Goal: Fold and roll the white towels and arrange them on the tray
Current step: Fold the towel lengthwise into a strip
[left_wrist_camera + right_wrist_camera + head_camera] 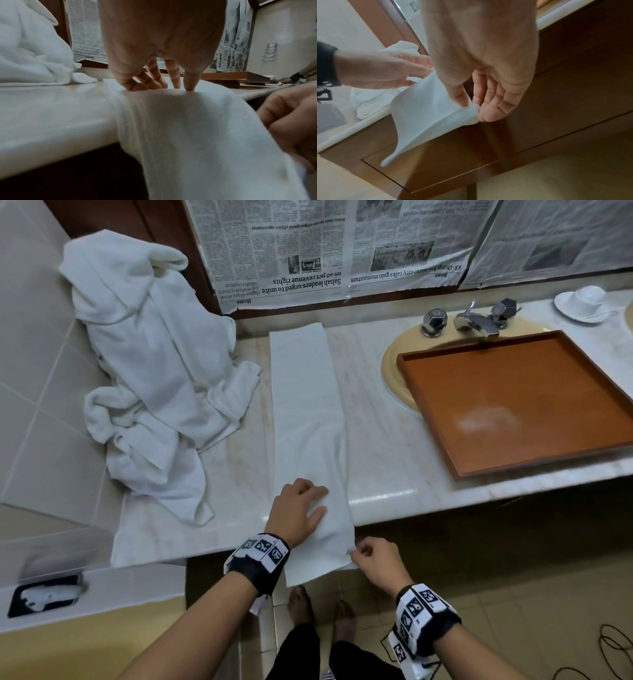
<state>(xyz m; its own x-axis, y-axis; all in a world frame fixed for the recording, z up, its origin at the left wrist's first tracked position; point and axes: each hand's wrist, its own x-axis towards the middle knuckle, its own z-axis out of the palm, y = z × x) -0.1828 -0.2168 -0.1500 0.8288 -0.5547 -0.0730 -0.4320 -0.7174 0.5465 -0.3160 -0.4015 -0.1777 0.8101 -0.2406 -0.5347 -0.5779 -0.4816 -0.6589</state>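
Observation:
A white towel, folded into a long narrow strip, lies across the marble counter, and its near end hangs over the front edge. My left hand presses straight fingers down on the towel at the counter's edge. My right hand pinches the hanging right corner of the towel between thumb and fingertips, below the counter. An empty brown wooden tray sits over the sink to the right.
A heap of crumpled white towels lies on the counter's left end. A chrome faucet and a white cup on a saucer stand behind the tray. Newspaper covers the wall. Bare feet and black cables are on the floor.

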